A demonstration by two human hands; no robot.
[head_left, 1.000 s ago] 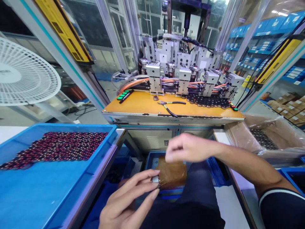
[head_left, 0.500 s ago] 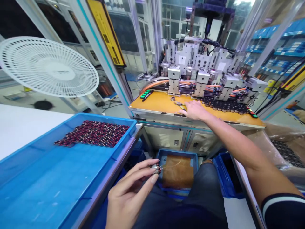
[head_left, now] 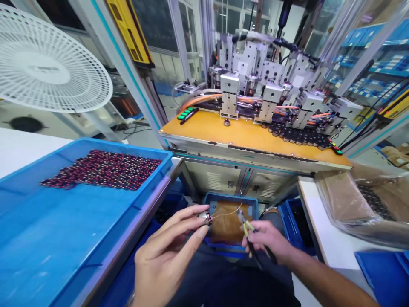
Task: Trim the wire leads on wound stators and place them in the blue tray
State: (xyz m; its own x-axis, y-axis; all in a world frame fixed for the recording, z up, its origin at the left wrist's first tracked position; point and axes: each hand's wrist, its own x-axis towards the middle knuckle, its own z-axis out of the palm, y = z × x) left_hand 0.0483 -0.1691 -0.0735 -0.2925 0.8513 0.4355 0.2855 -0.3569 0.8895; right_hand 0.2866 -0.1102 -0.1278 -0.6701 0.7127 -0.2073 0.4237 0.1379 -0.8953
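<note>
My left hand (head_left: 171,251) pinches a small round metal motor part with a wound core (head_left: 205,216) between thumb and fingers. A thin copper-coloured wire (head_left: 234,209) curves from that part toward the right. In my right hand (head_left: 268,238) is a pair of cutting pliers (head_left: 251,232) with yellow-green and black handles. The pliers' jaws point up and left, close to the wire; whether they touch it I cannot tell. Below both hands sits a blue bin (head_left: 207,197) with a brown sheet (head_left: 228,224) inside.
A blue tray (head_left: 96,260) at left holds many small dark-red wound parts (head_left: 108,170). Ahead, a machine (head_left: 255,81) stands over an orange worktop (head_left: 204,125) with a single part (head_left: 226,122) and rows of dark parts (head_left: 298,134). A plastic-lined box (head_left: 335,204) is at right.
My right hand has picked up the pliers from the orange worktop and brought them back near my left hand. My left hand still holds the motor part; the view has shifted slightly.
</note>
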